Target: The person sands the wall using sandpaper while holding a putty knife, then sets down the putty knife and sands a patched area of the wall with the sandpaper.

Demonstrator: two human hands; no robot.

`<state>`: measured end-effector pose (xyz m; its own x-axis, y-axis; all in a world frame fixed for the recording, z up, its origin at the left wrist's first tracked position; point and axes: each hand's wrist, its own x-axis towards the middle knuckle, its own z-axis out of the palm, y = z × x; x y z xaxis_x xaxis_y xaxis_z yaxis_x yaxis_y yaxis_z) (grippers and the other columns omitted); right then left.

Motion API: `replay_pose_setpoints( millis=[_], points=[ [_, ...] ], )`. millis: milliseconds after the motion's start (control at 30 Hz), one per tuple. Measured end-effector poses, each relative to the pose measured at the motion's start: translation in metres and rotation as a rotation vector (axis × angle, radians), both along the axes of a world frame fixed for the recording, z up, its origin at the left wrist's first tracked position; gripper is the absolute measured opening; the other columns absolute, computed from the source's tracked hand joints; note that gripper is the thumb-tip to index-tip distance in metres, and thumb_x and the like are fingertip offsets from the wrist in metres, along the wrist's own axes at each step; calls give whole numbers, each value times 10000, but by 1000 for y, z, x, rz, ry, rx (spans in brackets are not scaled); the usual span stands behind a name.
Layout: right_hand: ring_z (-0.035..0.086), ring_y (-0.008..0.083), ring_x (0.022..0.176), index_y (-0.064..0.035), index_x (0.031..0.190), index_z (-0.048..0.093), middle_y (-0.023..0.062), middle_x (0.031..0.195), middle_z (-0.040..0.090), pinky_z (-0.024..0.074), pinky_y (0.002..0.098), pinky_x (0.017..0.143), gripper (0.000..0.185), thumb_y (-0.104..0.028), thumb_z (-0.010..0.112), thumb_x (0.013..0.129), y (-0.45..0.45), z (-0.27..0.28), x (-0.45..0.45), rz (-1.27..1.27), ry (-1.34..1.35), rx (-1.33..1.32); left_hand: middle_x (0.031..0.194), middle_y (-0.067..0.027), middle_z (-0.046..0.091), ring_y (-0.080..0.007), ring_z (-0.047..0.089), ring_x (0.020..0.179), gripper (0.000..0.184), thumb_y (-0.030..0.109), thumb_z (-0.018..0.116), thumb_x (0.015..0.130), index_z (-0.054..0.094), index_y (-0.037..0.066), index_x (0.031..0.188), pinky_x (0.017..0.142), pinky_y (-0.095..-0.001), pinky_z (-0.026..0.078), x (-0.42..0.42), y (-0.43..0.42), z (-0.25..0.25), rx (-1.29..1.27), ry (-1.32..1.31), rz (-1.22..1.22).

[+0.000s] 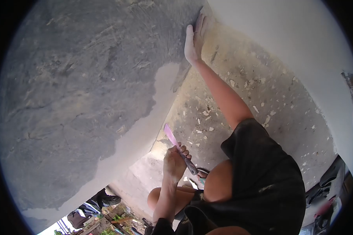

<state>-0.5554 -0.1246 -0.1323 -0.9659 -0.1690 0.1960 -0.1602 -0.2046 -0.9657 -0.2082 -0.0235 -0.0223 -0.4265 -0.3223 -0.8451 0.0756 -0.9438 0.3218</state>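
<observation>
My left hand (174, 163) is closed round the dark handle of a putty knife (171, 135). Its narrow blade looks pinkish and points up and left, a little off the wall edge. My right hand (194, 45), pale with dust, reaches far up to the corner beside the grey-coated wall (78, 86). The thumb is stretched out along the wall; the fingers lie extended in shade, and whether anything is under them cannot be made out. A lighter strip (125, 150) runs along the wall's lower edge, below the darker coat.
Pale flakes are scattered over the stained floor (239, 102). A white wall (294, 35) rises at the upper right. My bent knee (218, 182) is close to the putty knife. Dark items (327, 196) lie at the lower right; planks and plants (114, 219) show at the lower left.
</observation>
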Motion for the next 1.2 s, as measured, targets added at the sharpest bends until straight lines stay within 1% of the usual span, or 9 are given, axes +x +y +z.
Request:
replay_pose_setpoints(
  millis=[267,333,400,600,800,833,933,1067,1200],
  points=[
    [6,407,1447,57,1484,-33,285,1550,-16,127,412,1170,828,-508,313,988,14,-32,100,210,-170,-7,849,-40,482,-169,491,801,173,184,508,914,523,62,1036,773,-321,434,-15,-2,3,-19,32,-28],
    [61,399,1443,71,1479,1,290,1546,21,139,403,1169,794,-475,321,999,4,-30,45,36,-162,9,846,-39,479,-169,490,798,170,185,513,913,523,64,1032,773,-320,433,-16,2,8,-14,19,-15],
    [224,381,1408,52,1473,180,282,1515,213,205,374,1136,690,-425,360,1008,-12,-64,8,-111,-264,-75,844,-39,477,-170,490,795,168,185,516,912,523,66,1029,772,-319,433,-10,0,6,-7,0,-8],
    [376,304,1311,38,1387,371,224,1410,393,275,387,1100,472,-265,372,1025,19,-63,40,-103,60,68,841,-41,477,-176,490,793,169,181,522,908,525,63,1028,768,-319,432,4,-3,-4,10,-36,14],
    [560,248,1079,21,1303,479,159,1198,576,428,336,944,403,-213,522,977,16,-90,6,-45,-336,-19,853,-42,485,-181,493,797,182,180,518,909,526,58,1044,773,-324,433,-4,-5,-1,-9,2,-8],
    [610,217,915,37,1255,508,129,1073,632,482,343,835,440,-284,571,960,13,-99,2,-202,-164,121,854,-42,485,-182,493,798,183,180,518,909,526,58,1045,773,-326,434,-2,-4,-3,-9,-1,-11],
    [608,214,889,54,1234,512,135,1046,633,482,346,824,467,-320,569,960,19,-69,-1,-320,-54,-148,853,-44,488,-186,496,799,184,176,518,906,526,56,1045,774,-332,435,3,-4,-8,3,-10,-8],
    [553,329,1160,45,1319,464,219,1255,572,415,351,963,494,-321,486,989,23,-51,-30,-210,-217,22,852,-47,494,-190,499,800,185,173,517,901,527,55,1044,775,-339,437,6,-3,-9,-3,-8,8],
    [503,339,1235,53,1346,429,242,1309,531,392,364,1013,574,-388,478,980,-3,-57,-30,-377,-144,4,847,-51,495,-195,491,800,175,177,494,907,521,62,1036,771,-342,426,3,-3,-9,-6,-14,-7]
  ],
)
